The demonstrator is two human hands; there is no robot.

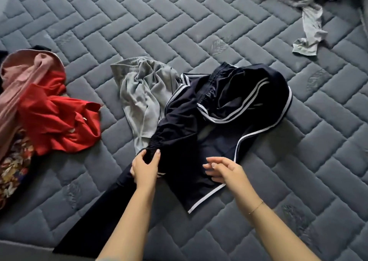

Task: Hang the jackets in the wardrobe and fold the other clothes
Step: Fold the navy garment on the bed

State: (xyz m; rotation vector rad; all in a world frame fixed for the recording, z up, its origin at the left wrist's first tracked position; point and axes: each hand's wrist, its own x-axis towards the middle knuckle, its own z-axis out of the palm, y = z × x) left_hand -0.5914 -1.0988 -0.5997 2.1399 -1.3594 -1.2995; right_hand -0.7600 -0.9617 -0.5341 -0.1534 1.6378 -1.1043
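head view, only one supplied. we find a dark navy track jacket with white piping and stripes lying crumpled on a grey quilted mattress, directly ahead of both hands, hood/collar end away from the person, hem end toward them. one sleeve, w/ gathered elastic cuff, runs diagonally from the jacket body down toward the lower left. that is the long axis that matters, approx. upper right to lower left.

left hand: thumb and fingers curled round the cuff end of that sleeve, gripping it. right hand: fingers relaxed and slightly spread, holding nothing, over the jacket's lower panel near the white-edged hem; contact w/ the cloth we cannot confirm.

the left hand is therefore the nearer one to the sleeve, the right the nearer one to the body. in our judgement the step in hand is straightening the jacket for hanging: the sleeve needs drawing out along its axis while the right steadies or takes the body.

a dark length of cloth runs on below the left hand toward the bed edge; whether it belongs to the jacket we cannot tell.

other items noted: a crumpled light grey garment just beside the jacket, touching its left edge; a red garment in a pile at far left; another pale grey garment well apart at top right. all unfolded.
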